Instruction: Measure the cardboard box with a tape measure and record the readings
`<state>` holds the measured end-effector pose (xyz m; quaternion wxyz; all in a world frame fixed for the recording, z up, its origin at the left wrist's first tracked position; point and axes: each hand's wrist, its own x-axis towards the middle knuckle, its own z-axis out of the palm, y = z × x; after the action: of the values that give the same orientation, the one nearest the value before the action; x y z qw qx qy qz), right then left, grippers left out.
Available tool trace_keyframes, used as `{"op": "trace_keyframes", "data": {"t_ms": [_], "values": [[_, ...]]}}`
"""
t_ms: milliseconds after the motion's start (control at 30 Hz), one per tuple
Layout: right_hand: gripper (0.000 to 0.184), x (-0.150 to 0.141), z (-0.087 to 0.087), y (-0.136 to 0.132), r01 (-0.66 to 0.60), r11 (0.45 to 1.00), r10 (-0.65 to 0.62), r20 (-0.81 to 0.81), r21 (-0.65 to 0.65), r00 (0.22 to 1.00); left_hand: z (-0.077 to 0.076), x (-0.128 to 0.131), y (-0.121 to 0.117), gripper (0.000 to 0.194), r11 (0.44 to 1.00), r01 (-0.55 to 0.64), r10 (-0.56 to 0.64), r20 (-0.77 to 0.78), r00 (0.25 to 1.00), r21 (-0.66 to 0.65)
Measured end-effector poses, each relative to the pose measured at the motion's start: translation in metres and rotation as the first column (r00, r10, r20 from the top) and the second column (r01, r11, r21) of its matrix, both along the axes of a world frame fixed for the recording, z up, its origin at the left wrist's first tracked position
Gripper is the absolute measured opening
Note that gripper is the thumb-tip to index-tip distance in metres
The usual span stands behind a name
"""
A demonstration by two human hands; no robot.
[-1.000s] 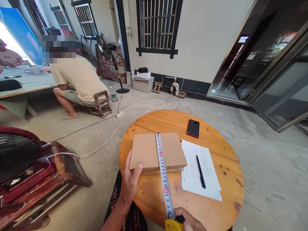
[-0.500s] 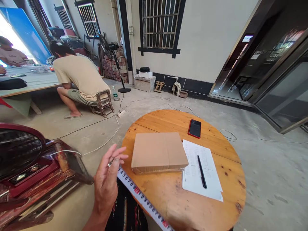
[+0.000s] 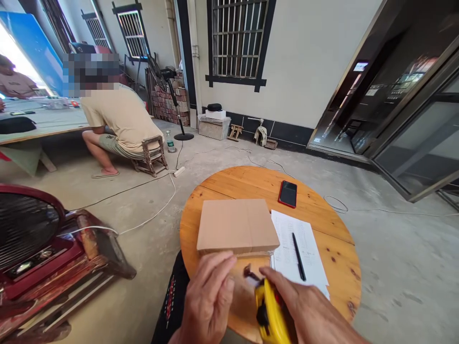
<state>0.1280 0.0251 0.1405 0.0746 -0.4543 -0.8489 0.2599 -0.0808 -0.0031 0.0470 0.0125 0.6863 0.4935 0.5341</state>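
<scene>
the right hand (image 3: 304,306) clutched the yellow tape measure (image 3: 274,315) at the bottom centre of the frame, hooked tip (image 3: 247,271) poking out; the left hand (image 3: 211,292), free, fingers loosely extended, hovered just beside, and the cardboard box (image 3: 236,224) sat mid-frame on the round table (image 3: 333,231)!

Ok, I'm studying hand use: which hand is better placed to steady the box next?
Probably the left hand: it looks empty and is by the near edge of the box, while the right hand grips the yellow tape measure.
</scene>
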Motion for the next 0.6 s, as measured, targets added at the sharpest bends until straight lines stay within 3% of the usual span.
{"op": "trace_keyframes", "data": {"t_ms": [100, 200, 267, 333, 500, 600], "values": [[0.061, -0.012, 0.008, 0.038, -0.062, 0.992, 0.058, 0.041, 0.107, 0.997, -0.007, -0.014, 0.002, 0.036, 0.982, -0.187, 0.187, 0.009, 0.982, -0.010], [0.069, -0.029, 0.006, 0.090, -0.154, 0.964, 0.143, 0.064, 0.217, 0.988, -0.018, -0.027, 0.006, 0.034, 0.943, -0.328, 0.332, 0.076, 0.940, -0.056], [0.079, -0.045, 0.001, 0.119, -0.190, 0.957, 0.174, 0.092, 0.219, 0.981, -0.030, -0.031, 0.011, 0.037, 0.921, -0.358, 0.377, 0.120, 0.918, -0.152], [0.074, -0.059, -0.004, 0.139, -0.236, 0.953, 0.219, 0.103, 0.190, 0.970, -0.044, -0.033, 0.016, 0.045, 0.904, -0.336, 0.385, 0.163, 0.908, -0.264], [0.072, -0.065, -0.005, 0.143, -0.252, 0.957, 0.255, 0.001, 0.142, 0.967, -0.069, -0.030, 0.024, 0.070, 0.867, -0.196, 0.348, 0.276, 0.896, -0.457], [0.064, -0.039, -0.017, 0.127, 0.003, 0.986, 0.023, -0.151, 0.169, 0.988, -0.071, -0.027, 0.028, 0.075, 0.845, -0.128, 0.350, 0.356, 0.866, -0.520]]}}
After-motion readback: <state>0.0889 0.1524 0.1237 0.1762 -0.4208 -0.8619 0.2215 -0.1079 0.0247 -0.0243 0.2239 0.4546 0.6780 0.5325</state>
